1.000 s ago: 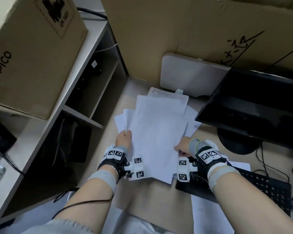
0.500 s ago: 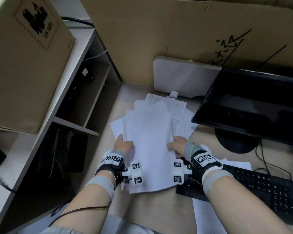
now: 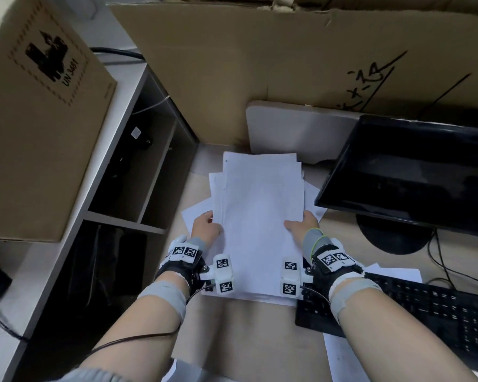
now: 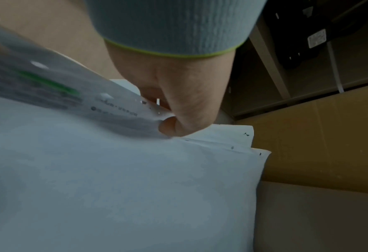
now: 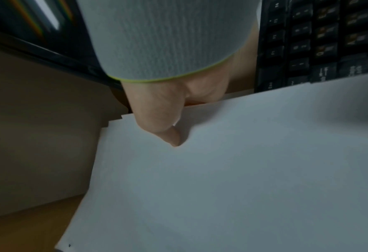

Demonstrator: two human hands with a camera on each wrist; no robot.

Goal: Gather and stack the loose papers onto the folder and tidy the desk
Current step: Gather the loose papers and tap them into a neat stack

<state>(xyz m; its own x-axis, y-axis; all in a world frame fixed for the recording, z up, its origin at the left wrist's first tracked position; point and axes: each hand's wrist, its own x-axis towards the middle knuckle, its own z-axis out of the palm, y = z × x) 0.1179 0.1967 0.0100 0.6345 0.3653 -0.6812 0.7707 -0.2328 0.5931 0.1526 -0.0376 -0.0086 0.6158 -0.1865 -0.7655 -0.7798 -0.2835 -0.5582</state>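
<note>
An office desk, by the look of it: black monitor [image 3: 409, 172] and keyboard [image 3: 425, 307] on a wooden desktop [image 3: 260, 334], loose white papers [image 3: 260, 205], grey shelving [image 3: 127, 172] alongside, cardboard boxes [image 3: 39, 111] stacked about.

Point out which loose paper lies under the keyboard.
The sheet at the near right, running under the black keyboard. The other papers are the bundle gripped by left hand and right hand.
</note>
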